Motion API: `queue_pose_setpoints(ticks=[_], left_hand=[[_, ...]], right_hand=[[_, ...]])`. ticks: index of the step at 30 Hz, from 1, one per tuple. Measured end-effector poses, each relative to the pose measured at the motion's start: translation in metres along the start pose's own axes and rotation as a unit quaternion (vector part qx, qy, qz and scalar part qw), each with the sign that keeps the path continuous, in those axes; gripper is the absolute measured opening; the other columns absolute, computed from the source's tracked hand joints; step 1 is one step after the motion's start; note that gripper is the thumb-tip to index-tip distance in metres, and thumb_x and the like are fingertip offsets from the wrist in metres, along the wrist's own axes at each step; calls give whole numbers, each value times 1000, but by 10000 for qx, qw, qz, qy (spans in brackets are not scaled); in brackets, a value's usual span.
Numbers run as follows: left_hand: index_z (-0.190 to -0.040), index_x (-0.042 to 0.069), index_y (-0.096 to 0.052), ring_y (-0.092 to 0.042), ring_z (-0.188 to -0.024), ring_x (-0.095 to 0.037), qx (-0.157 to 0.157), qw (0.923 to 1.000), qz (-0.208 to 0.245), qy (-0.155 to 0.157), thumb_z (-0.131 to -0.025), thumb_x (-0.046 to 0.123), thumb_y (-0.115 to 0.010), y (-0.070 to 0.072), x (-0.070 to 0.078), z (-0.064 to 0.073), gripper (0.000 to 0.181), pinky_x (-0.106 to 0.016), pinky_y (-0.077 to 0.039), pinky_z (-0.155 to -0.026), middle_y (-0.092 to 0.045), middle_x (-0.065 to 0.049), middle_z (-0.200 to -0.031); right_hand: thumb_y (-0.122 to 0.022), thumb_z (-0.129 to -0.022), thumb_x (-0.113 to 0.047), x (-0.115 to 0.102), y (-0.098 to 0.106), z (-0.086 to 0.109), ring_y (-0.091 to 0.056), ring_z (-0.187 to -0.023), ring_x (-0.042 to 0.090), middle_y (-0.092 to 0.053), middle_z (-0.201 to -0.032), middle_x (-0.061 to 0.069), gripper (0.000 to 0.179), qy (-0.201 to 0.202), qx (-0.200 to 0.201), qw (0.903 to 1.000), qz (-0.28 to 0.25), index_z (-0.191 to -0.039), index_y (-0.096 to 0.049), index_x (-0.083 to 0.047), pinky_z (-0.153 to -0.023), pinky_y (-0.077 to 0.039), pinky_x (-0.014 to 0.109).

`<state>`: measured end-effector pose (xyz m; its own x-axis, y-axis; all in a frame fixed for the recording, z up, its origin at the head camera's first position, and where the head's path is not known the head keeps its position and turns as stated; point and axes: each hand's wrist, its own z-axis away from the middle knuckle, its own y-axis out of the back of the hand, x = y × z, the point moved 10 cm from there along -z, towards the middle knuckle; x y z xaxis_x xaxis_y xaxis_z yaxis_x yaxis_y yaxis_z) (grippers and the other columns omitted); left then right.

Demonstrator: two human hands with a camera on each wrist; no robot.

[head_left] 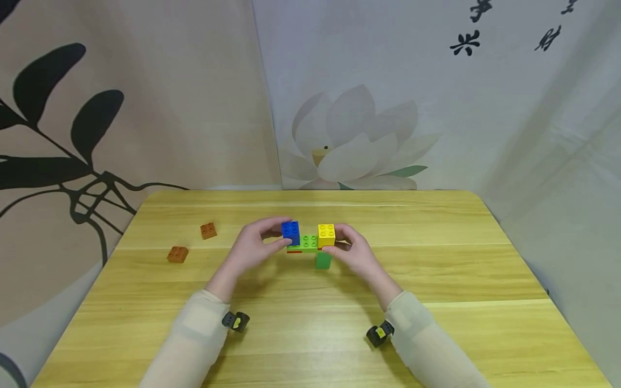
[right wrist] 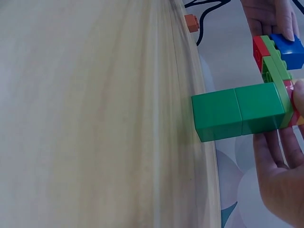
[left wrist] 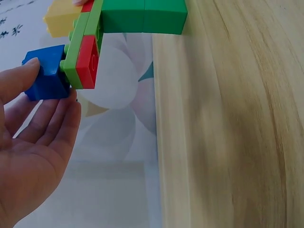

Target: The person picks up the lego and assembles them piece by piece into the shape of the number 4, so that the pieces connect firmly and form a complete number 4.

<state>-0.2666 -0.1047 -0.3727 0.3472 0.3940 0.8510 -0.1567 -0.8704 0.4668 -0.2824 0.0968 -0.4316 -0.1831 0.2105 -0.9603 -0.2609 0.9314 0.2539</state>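
A blue brick (head_left: 290,231) sits on the left end of a light green studded strip (head_left: 308,242), between the thumb and fingers of my left hand (head_left: 253,243). Under that end shows a thin red piece (left wrist: 87,62). At the strip's other end my right hand (head_left: 356,251) pinches a yellow brick (head_left: 326,234), with a bit of red at its base. Two dark green bricks (right wrist: 240,113), joined end to end, extend down below the strip on the right side. The left end of the strip overhangs with no column beneath it.
Two orange-brown bricks (head_left: 208,230) lie apart on the left of the wooden table (head_left: 310,334). A printed cloth (head_left: 368,64) hangs behind the table's back edge. Small dark cameras (head_left: 236,321) are strapped to both wrists.
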Motion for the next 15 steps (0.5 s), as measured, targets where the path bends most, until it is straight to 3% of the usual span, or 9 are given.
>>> queue_pose_setpoints(ticks=[7, 15], left_hand=[[-130, 2, -63, -66, -103, -30, -77, 9998, 35, 171, -89, 7, -75, -4, -1, -1, 44, -50, -52, -93, -67, -15, -116], [-132, 1, -60, -64, -105, -31, -173, 9997, 155, 39, -91, 7, -72, -10, -2, -2, 43, -40, -54, -91, -65, -17, -119]], right_hand=[[-76, -89, -13, 0, -1, 0, -59, -108, 28, -62, -114, 11, 41, -52, -28, 10000, -37, -125, -59, -5, -100, -49, 42], [-76, -89, -14, 1, -1, 0, -59, -109, 27, -62, -115, 10, 41, -75, -44, 10000, -2, -126, -59, -6, -100, -48, 41]])
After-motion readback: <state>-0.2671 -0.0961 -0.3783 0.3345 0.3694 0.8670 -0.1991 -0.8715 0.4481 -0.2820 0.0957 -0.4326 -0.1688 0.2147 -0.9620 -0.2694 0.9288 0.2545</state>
